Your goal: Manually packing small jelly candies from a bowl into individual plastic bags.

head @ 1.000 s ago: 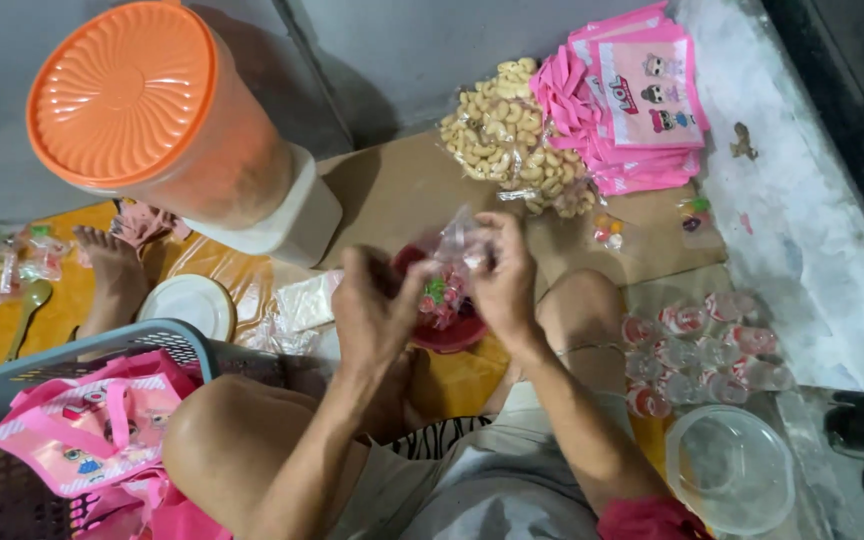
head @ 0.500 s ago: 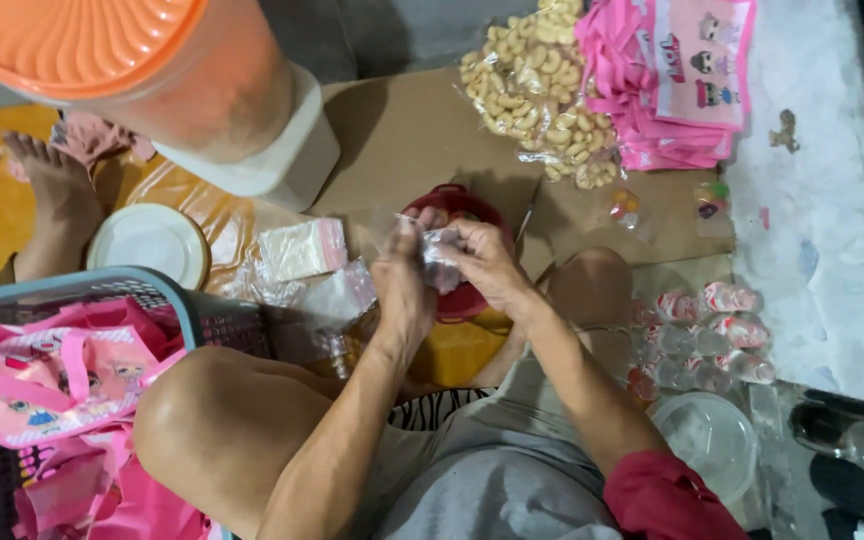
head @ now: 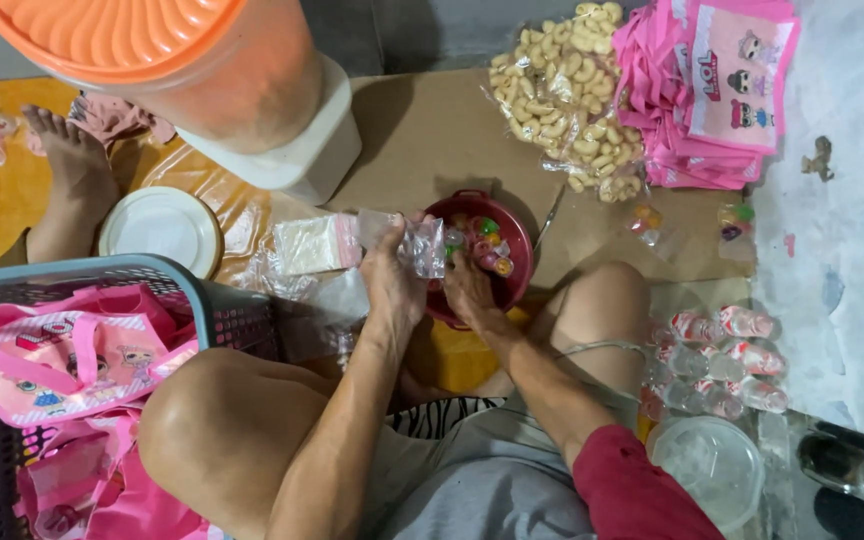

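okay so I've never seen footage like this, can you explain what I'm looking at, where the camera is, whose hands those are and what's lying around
The camera sits on a person's head and looks down, so you see their own knees and arms as they sit on the floor. Their left hand holds a small clear plastic bag. Their right hand reaches into a dark red bowl of small colourful sweets. Around them lie a bag of pale puffed snacks, a stack of pink printed bags, a big tub with an orange lid, a white round lid, a grey basket of pink bags, and small filled packets on the right. The bare foot on the upper left probably belongs to someone else.
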